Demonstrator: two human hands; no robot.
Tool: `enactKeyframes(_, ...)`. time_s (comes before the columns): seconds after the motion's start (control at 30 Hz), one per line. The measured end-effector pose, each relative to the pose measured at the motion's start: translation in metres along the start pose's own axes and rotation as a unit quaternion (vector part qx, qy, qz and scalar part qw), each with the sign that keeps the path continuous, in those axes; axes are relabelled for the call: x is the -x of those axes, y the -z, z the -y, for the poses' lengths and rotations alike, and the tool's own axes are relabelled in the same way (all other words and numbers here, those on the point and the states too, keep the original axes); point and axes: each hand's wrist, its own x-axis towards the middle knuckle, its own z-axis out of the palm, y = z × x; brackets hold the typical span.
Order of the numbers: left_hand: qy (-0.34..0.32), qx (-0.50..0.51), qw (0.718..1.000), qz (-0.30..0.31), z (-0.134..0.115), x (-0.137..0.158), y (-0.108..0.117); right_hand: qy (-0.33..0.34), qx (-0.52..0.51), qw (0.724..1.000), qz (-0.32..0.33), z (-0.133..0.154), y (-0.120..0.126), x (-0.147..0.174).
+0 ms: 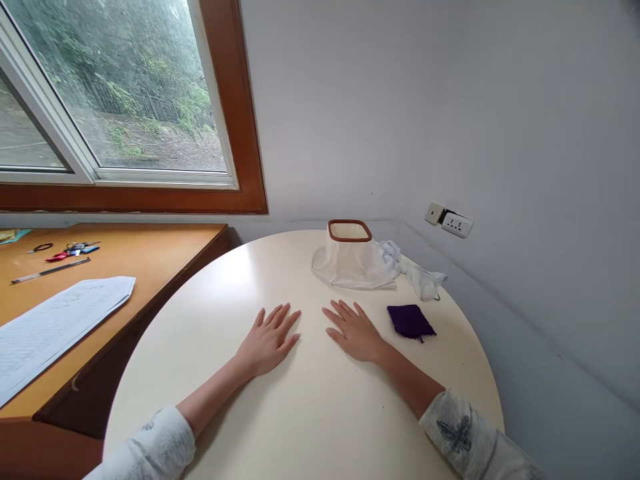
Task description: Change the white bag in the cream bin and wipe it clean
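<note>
My left hand lies palm down on the cream round table, fingers spread, holding nothing. Opposite it, my right hand also rests flat with its fingers apart and nothing in it. A folded dark purple cloth with frayed edges lies just right of my right hand, not touching it. Beyond both hands stands a small bin with a brown rim, lined with a white translucent plastic bag. Part of the bag spreads over the table to the right, crumpled.
At left is a wooden desk bearing papers, a pen, keys and a dark band. White walls close off the back and right, with a power socket. A brown-framed window is at upper left.
</note>
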Motion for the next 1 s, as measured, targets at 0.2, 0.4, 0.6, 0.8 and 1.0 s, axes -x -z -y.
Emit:
enactKeyframes(0.2, 0.002, 0.006, 1.000, 0.005, -0.001, 0.001, 0.002, 0.005, 0.001, 1.000, -0.008, 0.000, 0.000, 0.000)
enactKeyframes(0.4, -0.009, 0.002, 1.000, -0.017, 0.002, 0.001, -0.001, 0.006, -0.007, 1.000, -0.008, 0.000, 0.001, -0.001)
enactKeyframes(0.6, -0.008, 0.001, 1.000, -0.007, 0.004, 0.001, -0.002, 0.003, -0.017, 1.000, -0.005, -0.001, 0.001, -0.001)
enactKeyframes(0.8, 0.008, 0.011, 1.000, -0.018, -0.001, -0.009, -0.005, -0.002, -0.033, 0.998, -0.052, -0.003, -0.002, -0.006)
enactKeyframes(1.0, 0.021, 0.034, 0.998, -0.042, -0.012, -0.031, -0.009, -0.006, -0.109, 0.981, -0.162, -0.009, -0.008, -0.014)
